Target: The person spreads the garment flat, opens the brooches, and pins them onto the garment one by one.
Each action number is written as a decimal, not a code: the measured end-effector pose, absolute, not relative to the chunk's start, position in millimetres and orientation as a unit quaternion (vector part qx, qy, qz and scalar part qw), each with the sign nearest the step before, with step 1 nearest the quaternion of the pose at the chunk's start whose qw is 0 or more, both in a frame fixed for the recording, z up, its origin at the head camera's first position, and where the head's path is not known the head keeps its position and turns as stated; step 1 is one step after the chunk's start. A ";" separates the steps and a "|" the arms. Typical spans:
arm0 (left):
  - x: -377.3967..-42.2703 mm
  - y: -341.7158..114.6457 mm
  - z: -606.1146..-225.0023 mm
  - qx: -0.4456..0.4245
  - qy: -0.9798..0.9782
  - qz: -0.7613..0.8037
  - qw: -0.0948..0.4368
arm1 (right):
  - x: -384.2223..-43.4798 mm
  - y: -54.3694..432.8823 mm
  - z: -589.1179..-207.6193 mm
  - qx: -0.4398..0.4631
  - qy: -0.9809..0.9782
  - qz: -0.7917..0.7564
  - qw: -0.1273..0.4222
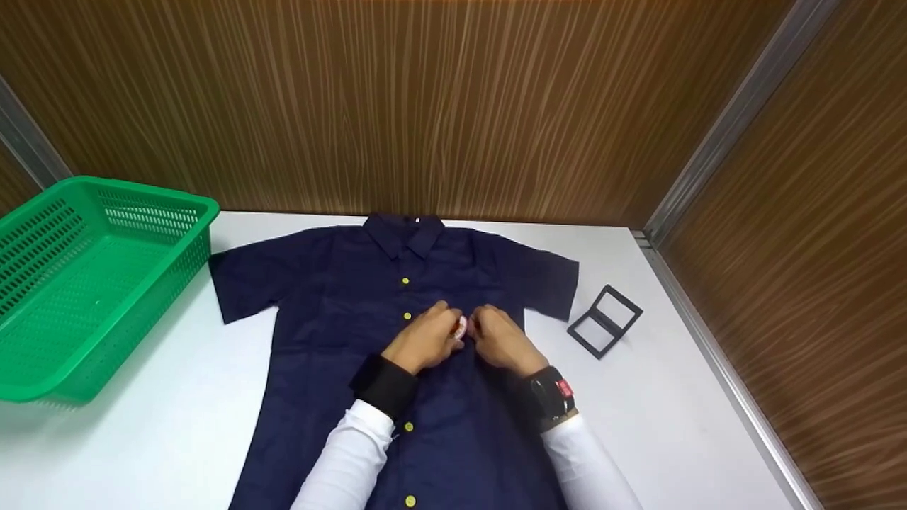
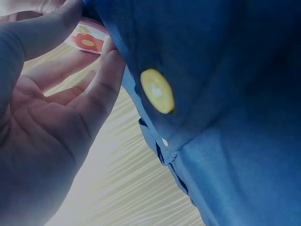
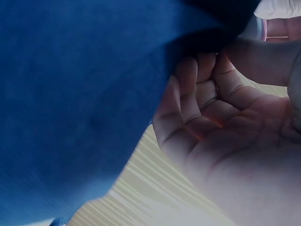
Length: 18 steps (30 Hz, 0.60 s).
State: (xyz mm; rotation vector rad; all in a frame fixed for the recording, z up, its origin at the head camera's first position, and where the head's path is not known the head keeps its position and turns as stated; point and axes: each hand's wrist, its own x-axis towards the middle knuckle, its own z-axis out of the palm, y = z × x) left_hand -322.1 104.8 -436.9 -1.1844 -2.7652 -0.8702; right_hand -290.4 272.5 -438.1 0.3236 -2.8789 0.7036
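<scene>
A navy short-sleeved shirt lies spread front up, collar away from me, with yellow buttons down its middle. Over its chest, right of the button row, my left hand pinches a small round badge between thumb and fingers. In the left wrist view the badge shows a white rim and an orange-red design, right at the shirt's cloth. Close beside it, my right hand has curled fingers and pinches the shirt cloth. The back of the badge is hidden.
A green plastic basket stands on the left of the white table. Right of the shirt's sleeve lies a small black two-pane frame. A wood-grain panel rises behind, another on the right.
</scene>
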 end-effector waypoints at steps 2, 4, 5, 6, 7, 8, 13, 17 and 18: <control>-322.4 103.8 -436.9 -0.377 -0.882 -0.283 0.002 | -290.4 272.1 -438.6 0.109 -0.963 0.235 0.077; -323.5 102.8 -436.8 -0.376 -0.881 -0.287 -0.003 | -290.7 271.7 -438.6 0.108 -0.963 0.236 0.075; -324.3 102.4 -436.3 -0.375 -0.880 -0.292 -0.008 | -290.7 271.5 -438.3 0.108 -0.963 0.235 0.076; -325.1 102.1 -436.0 -0.375 -0.878 -0.297 -0.012 | -290.6 271.2 -437.5 0.106 -0.963 0.237 0.073; -325.9 101.7 -435.4 -0.374 -0.876 -0.304 -0.019 | -290.5 270.8 -436.8 0.104 -0.963 0.238 0.071; -326.7 101.4 -434.9 -0.373 -0.874 -0.311 -0.024 | -290.4 270.5 -436.2 0.103 -0.963 0.238 0.071; -328.5 100.6 -432.9 -0.369 -0.866 -0.334 -0.044 | -289.6 269.3 -433.3 0.099 -0.963 0.241 0.067; -328.5 100.2 -432.1 -0.366 -0.868 -0.332 -0.053 | -290.1 269.2 -433.7 0.103 -0.964 0.237 0.070; -328.8 100.0 -431.8 -0.365 -0.869 -0.331 -0.055 | -290.5 269.1 -433.9 0.104 -0.964 0.236 0.071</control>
